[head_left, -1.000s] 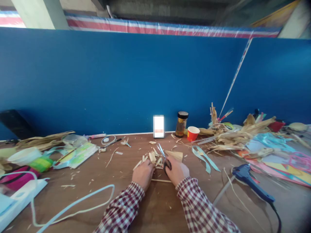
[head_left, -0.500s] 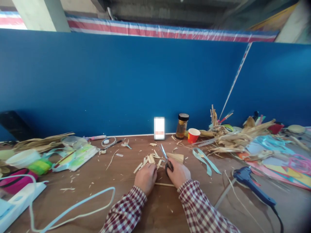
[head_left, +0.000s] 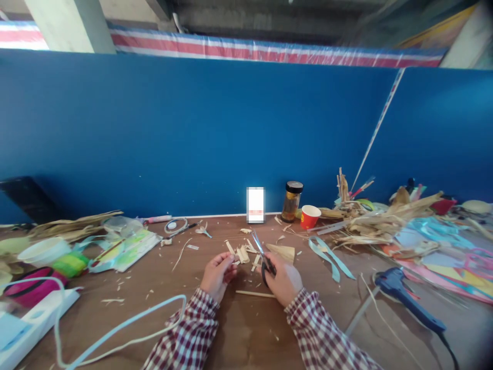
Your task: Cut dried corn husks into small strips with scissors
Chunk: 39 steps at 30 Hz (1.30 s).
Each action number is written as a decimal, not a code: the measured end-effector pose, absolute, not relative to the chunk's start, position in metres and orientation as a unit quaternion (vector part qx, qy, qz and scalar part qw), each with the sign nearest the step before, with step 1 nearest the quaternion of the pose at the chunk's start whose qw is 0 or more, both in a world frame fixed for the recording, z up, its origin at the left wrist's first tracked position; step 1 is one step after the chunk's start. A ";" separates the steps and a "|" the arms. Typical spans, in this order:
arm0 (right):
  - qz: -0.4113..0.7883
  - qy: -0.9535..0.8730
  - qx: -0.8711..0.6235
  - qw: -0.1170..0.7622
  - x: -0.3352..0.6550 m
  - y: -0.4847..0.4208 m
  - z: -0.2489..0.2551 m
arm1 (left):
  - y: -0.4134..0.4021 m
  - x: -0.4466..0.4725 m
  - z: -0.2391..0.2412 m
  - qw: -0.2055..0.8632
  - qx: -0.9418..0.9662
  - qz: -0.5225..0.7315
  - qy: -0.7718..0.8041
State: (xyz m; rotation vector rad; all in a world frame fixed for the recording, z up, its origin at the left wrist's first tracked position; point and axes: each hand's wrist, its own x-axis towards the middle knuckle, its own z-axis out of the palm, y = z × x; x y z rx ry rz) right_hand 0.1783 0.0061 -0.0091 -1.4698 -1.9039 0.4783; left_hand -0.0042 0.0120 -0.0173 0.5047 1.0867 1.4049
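My right hand (head_left: pixel 285 281) is closed around the dark handles of a pair of scissors (head_left: pixel 259 243), whose blades point away from me. To its left, my left hand (head_left: pixel 216 276) pinches thumb and fingertips together. A pale husk strip (head_left: pixel 230 247) shows right at those fingertips and seems to be held there. Several short cut husk pieces (head_left: pixel 242 254) lie in a small heap between the hands. Beyond my right hand is a wider piece of dried husk (head_left: pixel 283 252). A thin stick (head_left: pixel 254 294) rests on the table nearer me.
A lidded jar (head_left: pixel 291 201) and a red paper cup (head_left: pixel 310 217) stand at the back. On the right are a dried husk pile (head_left: pixel 389 221), a blue ribbon (head_left: pixel 327 258) and a glue gun (head_left: pixel 410 298). A white cable (head_left: pixel 127 336) loops across the left, near a power strip (head_left: pixel 42 321).
My left hand has moved left and lifted off the table beside the heap, its fingertips now at a husk strip. The right hand keeps the scissors in nearly the same place.
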 end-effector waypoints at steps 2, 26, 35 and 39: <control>0.251 -0.723 -0.526 0.371 0.174 0.004 -0.009 | 0.011 -0.004 -0.016 0.608 0.211 0.611 0.461; 0.538 -0.689 -0.373 0.313 0.158 -0.008 -0.021 | 0.003 0.004 -0.005 0.635 0.207 0.596 0.447; 0.503 -0.709 -0.389 0.304 0.158 -0.008 -0.017 | 0.002 0.003 -0.007 0.630 0.225 0.590 0.452; 0.501 -0.707 -0.394 0.306 0.158 -0.009 -0.017 | 0.004 0.003 -0.009 0.630 0.227 0.589 0.452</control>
